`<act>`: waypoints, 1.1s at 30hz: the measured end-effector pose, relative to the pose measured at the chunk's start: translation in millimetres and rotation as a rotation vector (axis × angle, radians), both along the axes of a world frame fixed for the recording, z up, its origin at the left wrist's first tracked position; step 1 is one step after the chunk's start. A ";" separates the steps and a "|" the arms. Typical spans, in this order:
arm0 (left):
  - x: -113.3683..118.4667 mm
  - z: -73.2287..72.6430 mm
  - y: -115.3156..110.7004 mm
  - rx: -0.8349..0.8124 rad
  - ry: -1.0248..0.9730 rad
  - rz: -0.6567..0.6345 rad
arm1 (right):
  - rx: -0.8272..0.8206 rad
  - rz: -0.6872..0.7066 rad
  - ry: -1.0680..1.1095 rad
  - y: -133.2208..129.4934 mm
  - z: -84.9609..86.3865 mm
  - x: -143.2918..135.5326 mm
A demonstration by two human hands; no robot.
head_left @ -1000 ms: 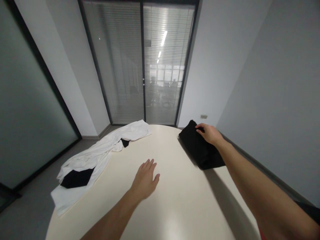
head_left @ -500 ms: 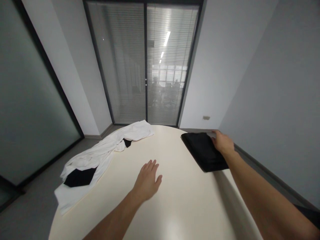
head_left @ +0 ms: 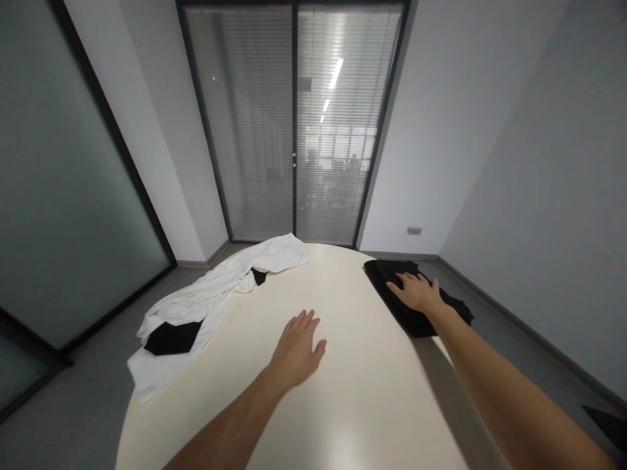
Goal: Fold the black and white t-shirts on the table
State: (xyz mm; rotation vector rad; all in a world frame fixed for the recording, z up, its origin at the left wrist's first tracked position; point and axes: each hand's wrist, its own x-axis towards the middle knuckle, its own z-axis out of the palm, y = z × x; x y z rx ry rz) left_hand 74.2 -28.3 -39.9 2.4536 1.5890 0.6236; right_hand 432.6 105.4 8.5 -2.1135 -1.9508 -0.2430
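A folded black cloth lies at the right edge of the pale round table, part of it reaching past the edge. On top of it rests my right hand, fingers spread, gripping nothing. My left hand is over the middle of the table, palm down, with its fingers extended and nothing in it. Along the table's left edge stretches a crumpled white garment with black patches showing, one near its lower end and a smaller one near its middle.
Beyond the table stands a glass partition with blinds and a dark frame. Grey walls rise behind and to the right. A dark object shows at the lower right.
My right hand has moved left from the black cloth's outer edge onto its top and spread its fingers. More cloth now shows at the right. The view has shifted slightly; my left hand stays open.
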 end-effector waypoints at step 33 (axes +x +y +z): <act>-128.0 -4.1 72.9 0.121 -0.047 0.847 | 0.099 0.534 0.299 -54.3 -57.1 -99.3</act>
